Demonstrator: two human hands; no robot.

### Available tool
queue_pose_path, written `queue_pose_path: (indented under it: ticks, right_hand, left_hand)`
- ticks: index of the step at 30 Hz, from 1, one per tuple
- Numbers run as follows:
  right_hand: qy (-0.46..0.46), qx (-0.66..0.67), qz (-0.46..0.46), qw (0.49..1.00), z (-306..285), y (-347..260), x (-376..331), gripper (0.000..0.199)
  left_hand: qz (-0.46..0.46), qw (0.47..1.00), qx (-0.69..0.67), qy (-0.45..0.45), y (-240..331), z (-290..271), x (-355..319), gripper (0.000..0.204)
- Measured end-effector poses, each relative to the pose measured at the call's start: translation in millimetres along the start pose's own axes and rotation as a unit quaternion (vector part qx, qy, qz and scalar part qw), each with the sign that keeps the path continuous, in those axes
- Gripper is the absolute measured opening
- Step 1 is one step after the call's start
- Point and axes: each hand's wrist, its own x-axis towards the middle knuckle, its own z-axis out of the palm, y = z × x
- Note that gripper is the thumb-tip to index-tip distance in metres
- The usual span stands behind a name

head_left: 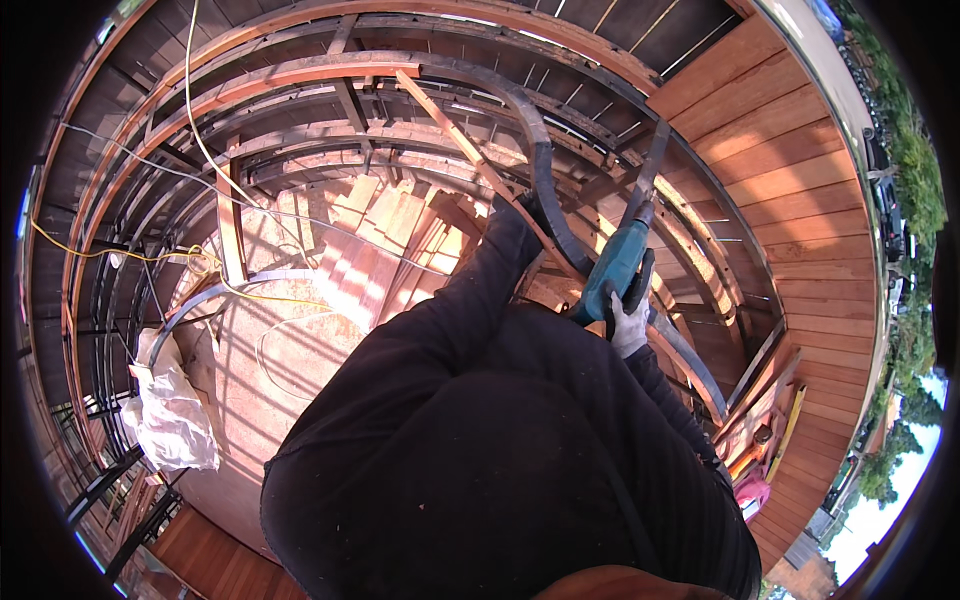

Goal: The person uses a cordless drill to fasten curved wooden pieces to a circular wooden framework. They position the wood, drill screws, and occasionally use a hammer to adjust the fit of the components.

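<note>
My right hand (630, 318), in a white and dark glove, is closed around the handle of a teal power drill (620, 262). The drill's front end points away from me, toward a dark frame bar (652, 165). My left arm reaches forward in a dark sleeve. At its end, my left hand (530, 208) is beside a long narrow wooden strip (455, 138) and a curved grey beam (541, 165). Its fingers are too dark and covered to make out. The strip slants down past the hand toward the beam.
Curved rails (250, 82) ring the space ahead and to the left. Stacked boards (395, 225) lie on the floor below. A yellow cord (90, 254) and white plastic sheeting (170, 415) are at left. Plank decking (785, 160) curves along the right, with tools and a pink item (752, 490).
</note>
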Motion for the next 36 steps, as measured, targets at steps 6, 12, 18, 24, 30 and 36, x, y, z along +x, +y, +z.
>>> queue_pose_path:
  ticks: [6, 12, 18, 24, 30, 36]
  right_hand:
    - [0.006, -0.039, -0.012, 0.999, 0, 9, 5, 0.093]
    - [0.002, 0.059, 0.026, 0.998, 4, 2, 8, 0.094]
    - [0.003, -0.015, 0.02, 1.0, 3, -11, 7, 0.096]
    - [-0.03, 0.008, 0.024, 0.999, -2, -9, 9, 0.096]
    - [-0.013, 0.082, 0.05, 0.995, 3, -6, 11, 0.097]
    - [0.0, 0.05, 0.034, 0.998, 3, -8, 9, 0.096]
  left_hand:
    - [0.002, 0.997, 0.028, 0.075, 0, 16, -5, 0.037]
    - [-0.018, 0.998, 0.014, 0.057, 2, 8, -2, 0.038]
    - [-0.03, 0.998, 0.013, 0.048, 3, 5, 1, 0.038]
    - [-0.04, 0.999, 0.012, 0.03, 6, 8, 5, 0.038]
    - [-0.047, 0.998, 0.006, 0.035, 5, -7, 24, 0.073]
    - [-0.051, 0.998, 0.007, 0.046, 6, -1, 15, 0.064]
